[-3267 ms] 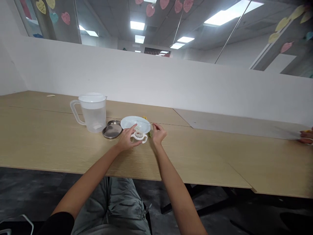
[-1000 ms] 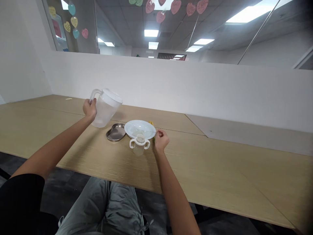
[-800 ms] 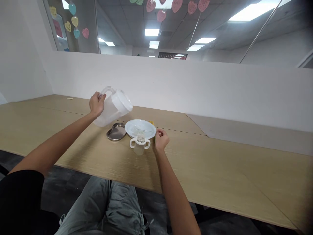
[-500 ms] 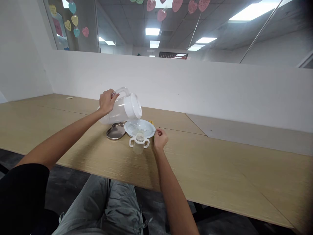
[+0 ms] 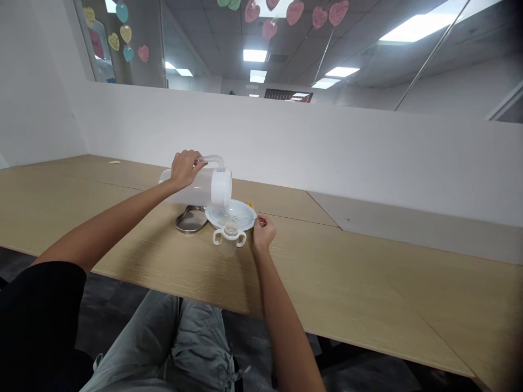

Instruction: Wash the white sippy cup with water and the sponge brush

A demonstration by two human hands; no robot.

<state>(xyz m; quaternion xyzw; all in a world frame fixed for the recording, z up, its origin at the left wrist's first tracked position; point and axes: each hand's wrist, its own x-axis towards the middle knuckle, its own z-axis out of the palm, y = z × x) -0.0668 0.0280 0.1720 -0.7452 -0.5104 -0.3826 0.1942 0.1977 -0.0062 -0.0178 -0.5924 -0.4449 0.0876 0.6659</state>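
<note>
My left hand is shut on the handle of a translucent plastic pitcher, holding it up and tipped almost on its side. Its white lid faces right, just above the left part of a white plate. No stream of liquid shows. A clear two-handled trainer cup with white handles stands on the table at the plate's front edge. My right hand rests at the plate's right rim with its fingers curled together. A small yellow object lies behind the plate, partly hidden.
A steel kidney-shaped tray lies left of the plate, beneath the pitcher. The light wood table runs wide on both sides, with a grey board on its far right and a white partition behind.
My left hand has lifted the pitcher off the table and tipped it steadily further over, bringing its lid end to the plate. My right hand has stayed at the rim.
</note>
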